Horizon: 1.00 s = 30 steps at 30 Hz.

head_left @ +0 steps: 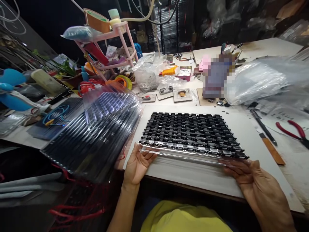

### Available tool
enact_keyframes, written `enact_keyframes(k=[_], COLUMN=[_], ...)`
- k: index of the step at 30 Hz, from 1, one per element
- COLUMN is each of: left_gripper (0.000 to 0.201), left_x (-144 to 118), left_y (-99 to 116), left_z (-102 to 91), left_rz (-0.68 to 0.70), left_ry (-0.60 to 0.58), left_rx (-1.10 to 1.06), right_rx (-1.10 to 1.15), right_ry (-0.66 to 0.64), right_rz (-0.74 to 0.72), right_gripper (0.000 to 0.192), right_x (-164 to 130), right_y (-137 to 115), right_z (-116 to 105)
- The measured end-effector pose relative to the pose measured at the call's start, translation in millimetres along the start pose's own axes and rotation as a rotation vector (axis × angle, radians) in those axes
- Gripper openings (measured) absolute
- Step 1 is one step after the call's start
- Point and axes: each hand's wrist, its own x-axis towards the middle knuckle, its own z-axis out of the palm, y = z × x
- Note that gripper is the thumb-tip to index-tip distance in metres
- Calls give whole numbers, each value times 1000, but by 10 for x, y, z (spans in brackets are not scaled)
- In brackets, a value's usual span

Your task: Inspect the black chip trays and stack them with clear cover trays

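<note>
Tray (193, 135): clear plastic, flat on the white board (241, 122) in front of me, filled row on row with small black chips; I cannot tell their markings or count. Its near edge juts toward me and blurs into glare.

Left hand (137, 164): palm up, fingers spread, fingertips touching the tray's near left corner. I see no pinch.

Right hand (253, 180): open, fingers stretched under or against the tray's near right corner; the clear rim overlaps the fingertips, so I cannot tell whether they grip it. The wrist is cut off at the picture's lower edge.

Stack of trays (96, 138): dark ribbed plastic, tilted, just left of the board; its lower end hides behind red cords and shadow. What it holds I cannot make out.

Pliers (293, 129): red handles, on the table at far right, partly cut off.

Knife (271, 146): brown handle, beside a black pen, right of the tray.

Bags (260, 79): clear plastic, heaped behind the board at right; contents not legible.

Pink rack (113, 42): back left, holding tape rolls and clutter.

A blurred patch covers something upright behind the board.
</note>
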Motion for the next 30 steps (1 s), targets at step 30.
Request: enact_keyframes(k=[30], left_gripper=[55], left_x=[53], left_y=[7], left_z=[1], left_rz=[78], left_ry=[21], left_rx=[118], right_rx=[-51], right_ry=[-188], right_rz=[-204], right_gripper=[40], right_x=[22], right_y=[-50], right_z=[35])
